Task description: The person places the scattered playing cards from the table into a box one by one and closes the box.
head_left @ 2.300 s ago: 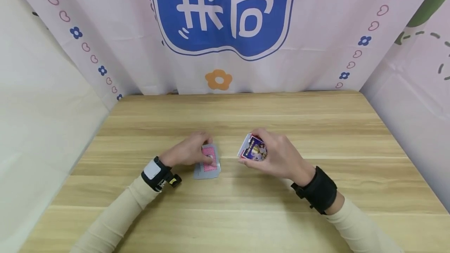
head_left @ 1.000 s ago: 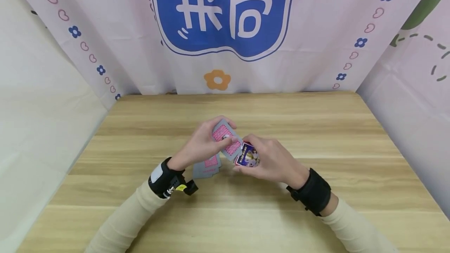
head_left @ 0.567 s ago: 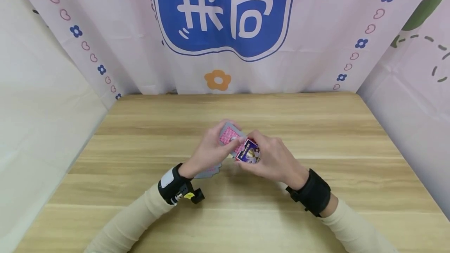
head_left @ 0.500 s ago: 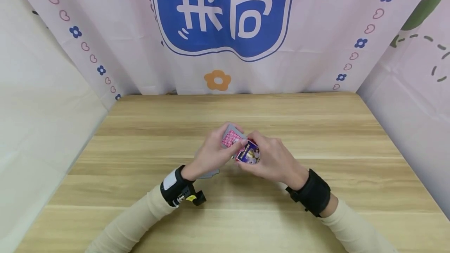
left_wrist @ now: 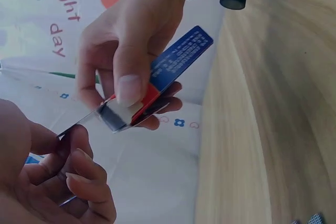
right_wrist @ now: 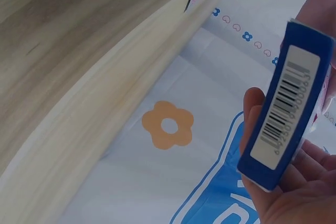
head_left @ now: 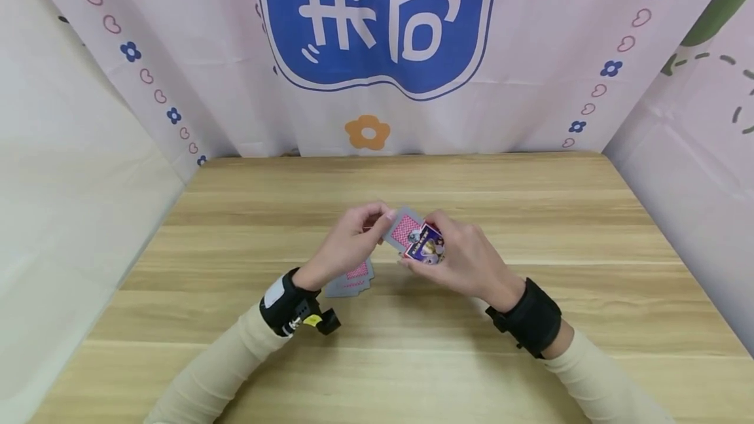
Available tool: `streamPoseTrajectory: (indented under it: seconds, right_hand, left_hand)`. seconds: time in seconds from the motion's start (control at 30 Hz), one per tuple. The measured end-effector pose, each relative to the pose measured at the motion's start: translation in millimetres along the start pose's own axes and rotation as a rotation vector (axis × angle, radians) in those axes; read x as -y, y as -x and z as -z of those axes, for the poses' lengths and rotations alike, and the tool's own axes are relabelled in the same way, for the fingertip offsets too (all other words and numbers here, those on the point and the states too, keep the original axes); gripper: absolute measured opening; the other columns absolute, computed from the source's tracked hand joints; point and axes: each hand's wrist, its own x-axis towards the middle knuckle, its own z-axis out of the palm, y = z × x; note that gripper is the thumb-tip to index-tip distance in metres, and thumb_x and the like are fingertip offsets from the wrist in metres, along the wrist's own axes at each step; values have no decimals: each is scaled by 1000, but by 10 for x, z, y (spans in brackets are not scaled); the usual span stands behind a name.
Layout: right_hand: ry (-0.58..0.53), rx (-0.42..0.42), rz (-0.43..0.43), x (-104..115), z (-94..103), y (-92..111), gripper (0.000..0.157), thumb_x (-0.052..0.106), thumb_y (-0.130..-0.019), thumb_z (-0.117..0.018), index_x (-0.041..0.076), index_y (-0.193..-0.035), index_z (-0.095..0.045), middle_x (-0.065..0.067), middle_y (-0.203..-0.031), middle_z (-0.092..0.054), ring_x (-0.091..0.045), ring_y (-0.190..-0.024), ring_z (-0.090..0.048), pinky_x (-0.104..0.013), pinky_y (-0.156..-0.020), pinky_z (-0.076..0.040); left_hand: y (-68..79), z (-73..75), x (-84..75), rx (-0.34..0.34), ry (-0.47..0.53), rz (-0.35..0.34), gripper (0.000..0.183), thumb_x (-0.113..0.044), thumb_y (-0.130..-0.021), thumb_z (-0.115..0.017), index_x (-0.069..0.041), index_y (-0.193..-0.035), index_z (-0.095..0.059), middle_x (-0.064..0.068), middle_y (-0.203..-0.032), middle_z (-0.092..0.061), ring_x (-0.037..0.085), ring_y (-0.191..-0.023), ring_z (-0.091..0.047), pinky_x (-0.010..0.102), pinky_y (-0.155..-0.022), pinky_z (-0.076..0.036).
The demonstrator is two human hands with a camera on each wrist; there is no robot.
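Observation:
My right hand (head_left: 471, 257) grips a small playing card box (head_left: 428, 245) by its sides, a little above the table. Its barcoded blue end (right_wrist: 286, 108) fills part of the right wrist view. Playing cards (head_left: 406, 228) with pink patterned backs stick out of the box's open mouth, partly inside it. At their outer corner, my left hand (head_left: 347, 237) pinches a thin edge between thumb and forefinger; the left wrist view shows that edge running to the box mouth. Under the left forearm side lies a loose pile of cards (head_left: 353, 282), backs up, partly hidden by the hand.
A wooden table (head_left: 501, 358) lies under both hands. Behind it hangs a white cloth with a blue emblem (head_left: 377, 18) and an orange flower (head_left: 368, 132). Pale cloth walls stand at the left and right.
My left hand lifted cards from the pile and brought them right to the box. They went partly in, and that hand has since shifted back to their outer corner. The right hand stayed nearly still.

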Motion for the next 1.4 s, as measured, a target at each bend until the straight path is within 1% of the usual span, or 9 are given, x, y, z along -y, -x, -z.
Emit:
streamPoseTrajectory:
  seconds: [0.1,0.17,0.3,0.47,0.57,0.8,0.93,1.2,1.4]
  right_hand:
    - [-7,-4,8,12,-6,3,61,44,-68,-80,3,-103,-52,-1,-73,-60,-3,-50,-50,-20,-37,-45]
    - [-12,-6,7,17,-10,4,60,41,-67,-81,2,-103,-52,-1,-73,-60,-3,-50,-50,-20,-37,-45]
    - [-6,-5,-1,18,2,0,60,43,-68,-79,3,-103,-52,-1,-73,-61,-4,-50,-50,-20,-37,-45]
    - [-7,-4,12,21,14,-2,60,39,-66,-82,3,-103,-51,-1,-71,-59,-5,-52,-52,-21,-39,-46]
    - [-15,3,19,26,7,4,60,38,-66,-82,3,-104,-52,-1,-70,-59,-6,-52,-53,-21,-39,-47]
    - [-4,11,10,24,10,10,61,44,-68,-79,3,-104,-51,0,-70,-58,-5,-51,-52,-20,-39,-46]
    - [-11,8,24,32,25,4,60,41,-67,-80,3,-104,-51,0,-71,-58,-6,-52,-52,-21,-39,-46]
    - [-17,15,34,49,31,-3,60,43,-69,-79,3,-104,-52,0,-73,-58,-5,-55,-51,-20,-41,-47]
    - [-14,18,35,53,35,2,59,41,-69,-79,3,-104,-51,0,-74,-58,-5,-55,-51,-21,-41,-47]
  left_hand:
    - [-15,-46,154,25,2,-5,22,-17,-101,-47,-6,-90,-62,14,-71,-52,19,-57,-46,26,-47,-35]
    - [-20,-47,205,33,5,7,20,-19,-100,-49,-8,-92,-63,12,-73,-54,24,-60,-49,27,-49,-37]
    - [-29,1,214,35,-3,32,16,-27,-98,-53,-17,-96,-65,5,-81,-60,25,-70,-55,30,-55,-42]
    - [-48,-18,234,76,11,61,13,-27,-96,-57,-18,-96,-66,2,-85,-63,18,-74,-57,31,-59,-46]
    - [-43,-45,224,98,27,78,12,-24,-95,-58,-15,-95,-66,3,-85,-63,18,-74,-57,31,-62,-47]
    - [2,-29,-29,73,37,139,11,-18,-92,-63,-7,-92,-60,15,-84,-62,19,-74,-57,34,-65,-45]
    - [1,-33,-79,95,35,143,11,-17,-92,-63,-5,-91,-60,16,-84,-62,19,-75,-57,33,-66,-45]
    - [8,-47,-78,111,41,129,10,-15,-92,-63,-6,-89,-60,13,-83,-61,21,-76,-57,33,-66,-44]
    - [-3,-61,42,123,48,136,12,-20,-92,-63,-8,-89,-60,14,-85,-62,22,-79,-56,35,-68,-44]
